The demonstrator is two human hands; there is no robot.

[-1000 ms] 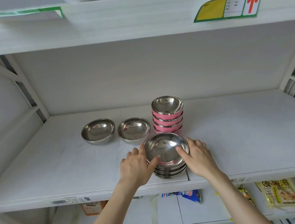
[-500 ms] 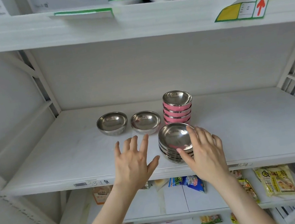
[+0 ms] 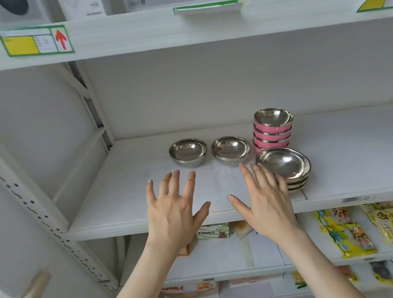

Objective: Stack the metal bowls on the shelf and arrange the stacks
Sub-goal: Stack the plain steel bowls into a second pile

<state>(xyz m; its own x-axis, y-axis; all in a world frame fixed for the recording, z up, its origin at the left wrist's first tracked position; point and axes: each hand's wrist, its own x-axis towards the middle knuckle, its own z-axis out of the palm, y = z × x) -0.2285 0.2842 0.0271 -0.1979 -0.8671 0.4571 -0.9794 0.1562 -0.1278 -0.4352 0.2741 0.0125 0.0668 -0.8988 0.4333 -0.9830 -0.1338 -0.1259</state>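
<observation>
Now, risk: the steel stack (image 3: pixel 285 165) sits near the shelf's (image 3: pixel 123 209) front edge; a knock from the right hand (image 3: pixel 266 204) just beside it could tip it off.
Grip: left hand (image 3: pixel 174 215) and right hand spread wide, holding nothing.
Loose bowls (image 3: pixel 188 152): two, mid-shelf, left of the pink stack (image 3: pixel 273 128).
Room: white store racking.

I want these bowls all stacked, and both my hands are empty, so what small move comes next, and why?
Probably reach the right hand forward to the nearer loose round steel bowl. It and the second loose steel bowl sit singly on the white shelf, left of the front stack of steel bowls, and this hand and the left hand are open, holding nothing.
</observation>
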